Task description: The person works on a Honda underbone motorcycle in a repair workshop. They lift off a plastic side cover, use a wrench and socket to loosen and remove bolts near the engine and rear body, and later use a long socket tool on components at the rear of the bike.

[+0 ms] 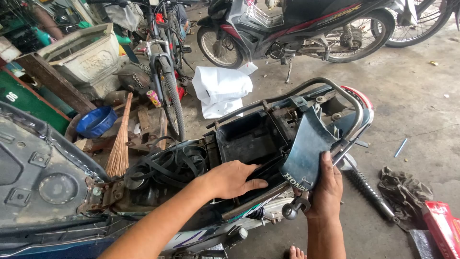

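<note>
The bare grey concrete floor (pixel 412 86) carries everything here, stained and dusty. A white plastic bag (pixel 221 89) lies crumpled on it near the parked motorbike's front wheel (pixel 219 46). To the right lie a small blue rod (pixel 401 147), a shock absorber (pixel 370 193) with its black coil spring, and just beside that a dirty grey rag (pixel 405 189) — a red box (pixel 443 225) sits at the edge. At left — a straw broom (pixel 120 139) and a blue bowl (pixel 96 121) among scrap.

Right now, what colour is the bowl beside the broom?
Blue; the bowl shows best in the head view.
</note>
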